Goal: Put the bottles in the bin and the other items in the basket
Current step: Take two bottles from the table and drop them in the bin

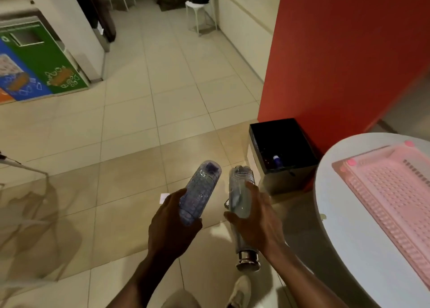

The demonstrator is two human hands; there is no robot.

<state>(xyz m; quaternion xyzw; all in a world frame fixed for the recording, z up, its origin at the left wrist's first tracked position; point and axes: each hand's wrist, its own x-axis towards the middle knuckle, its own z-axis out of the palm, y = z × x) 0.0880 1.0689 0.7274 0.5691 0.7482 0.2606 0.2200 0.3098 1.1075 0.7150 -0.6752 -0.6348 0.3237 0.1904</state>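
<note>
over tiled floor (pixel 130 130), each grip clamps a bottle: left hand (pixel 173 224), right hand (pixel 258 224), near bin (pixel 267 175).

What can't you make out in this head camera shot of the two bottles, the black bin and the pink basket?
- Black bin: its interior is dark; only a blue-capped item shows, the rest unreadable.
- Pink basket: cut off by the right edge, so its contents cannot be told.
- Bottle in left hand: cap end hidden by the grip.
- Bottle labels: blurred, unreadable.
</note>
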